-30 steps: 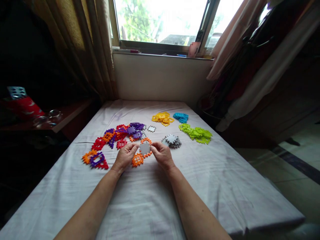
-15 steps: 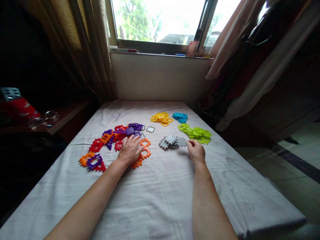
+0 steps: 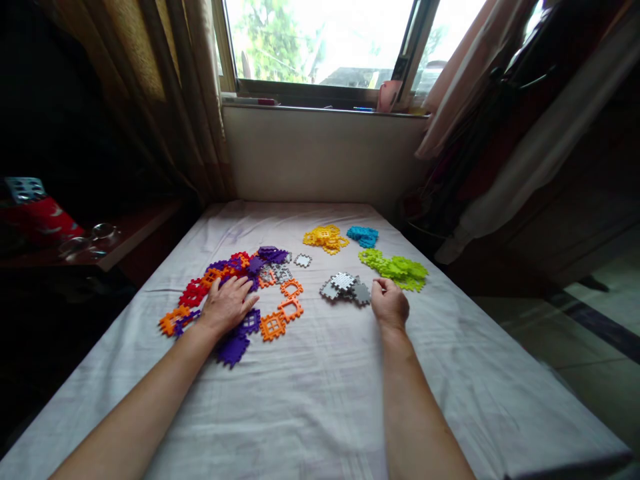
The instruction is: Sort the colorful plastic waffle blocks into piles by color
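My left hand [image 3: 227, 303] lies flat with fingers spread on a mixed heap of red, orange and purple interlocking plastic tiles [image 3: 235, 273]. Purple tiles [image 3: 235, 343] stick out just below it, and orange tiles [image 3: 283, 317] lie to its right. My right hand [image 3: 389, 303] rests on the white sheet [image 3: 310, 400] with fingers curled, right beside the small pile of grey tiles [image 3: 345, 287]; I cannot make out anything in it.
Sorted piles lie farther back: yellow tiles [image 3: 326, 237], blue tiles [image 3: 363, 235], green tiles [image 3: 397, 267], one loose grey tile [image 3: 302, 260]. Window sill [image 3: 320, 107] and curtains behind. A dark side shelf [image 3: 100, 240] with glass items stands left; the floor drops away at right.
My right hand carried a grey tile from the centre to the grey pile and let it go. My left hand slid left and nearer over the mixed heap, dragging purple tiles along.
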